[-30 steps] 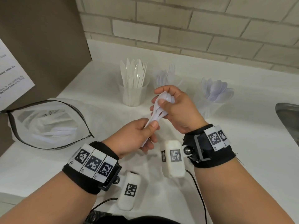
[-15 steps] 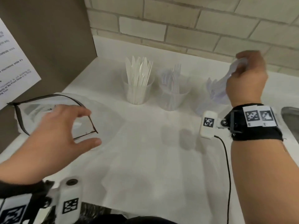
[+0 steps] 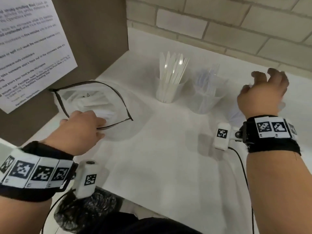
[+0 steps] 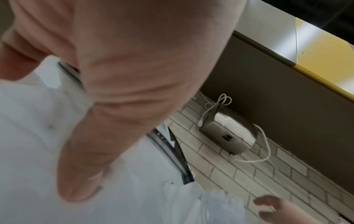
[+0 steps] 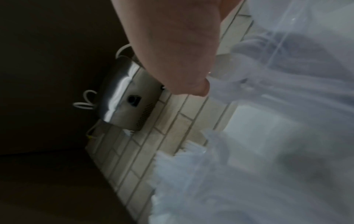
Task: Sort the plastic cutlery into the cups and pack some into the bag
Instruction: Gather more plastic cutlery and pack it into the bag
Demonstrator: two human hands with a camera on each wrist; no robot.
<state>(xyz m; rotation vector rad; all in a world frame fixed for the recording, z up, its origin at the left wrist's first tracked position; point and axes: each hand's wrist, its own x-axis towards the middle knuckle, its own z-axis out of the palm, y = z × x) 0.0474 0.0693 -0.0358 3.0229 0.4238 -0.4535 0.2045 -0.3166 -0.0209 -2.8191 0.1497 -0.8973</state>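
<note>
A clear zip bag (image 3: 121, 100) with a black rim lies open at the left of the white counter, white cutlery (image 3: 108, 113) inside it. My left hand (image 3: 103, 129) is at its near rim, fingers over the edge and thumb below it, all fairly straight. The wrist view shows that hand (image 4: 134, 75) over the bag's zip strip (image 4: 172, 151). Three clear cups stand in a row: knives (image 3: 170, 81), forks (image 3: 205, 93), and spoons (image 3: 236, 114), mostly hidden behind my right hand (image 3: 260, 80). That hand hovers above the spoon cup, fingers loosely spread and holding nothing. The spoons (image 5: 287, 72) blur past its thumb.
A brown panel (image 3: 94, 31) with a printed notice (image 3: 30, 48) stands behind the bag. The brick wall (image 3: 219, 22) runs along the back, with a metal dispenser (image 4: 229, 133) and a white cable on it. A dark fuzzy object (image 3: 87, 211) sits below the counter's front edge.
Both hands held spoons together a second ago. The right hand carried them right over the spoon cup and now holds none. The left hand moved left to the bag's rim.
</note>
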